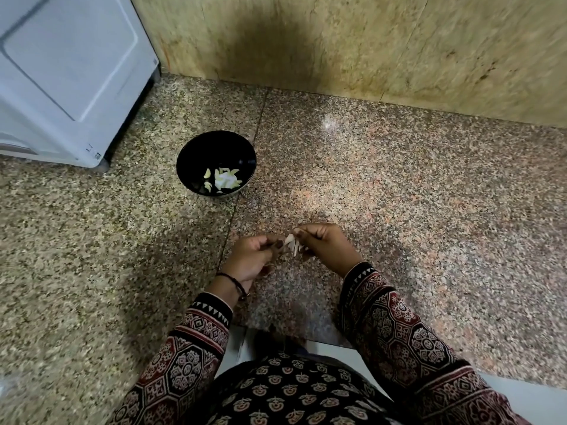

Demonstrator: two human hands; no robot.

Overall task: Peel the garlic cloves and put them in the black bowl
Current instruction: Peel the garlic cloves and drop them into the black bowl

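Note:
A garlic clove (292, 244) with pale, papery skin sits between my two hands above the speckled granite counter. My left hand (256, 259) pinches its left side with curled fingers. My right hand (325, 245) pinches the right side and the loose skin. The black bowl (196, 157) stands on the counter beyond and to the left of my hands. Several peeled cloves (225, 179) lie in its bottom.
A white appliance (67, 78) stands at the back left, close to the bowl. A beige stone wall (368, 47) closes the back of the counter. The counter's front edge (506, 380) runs near my body.

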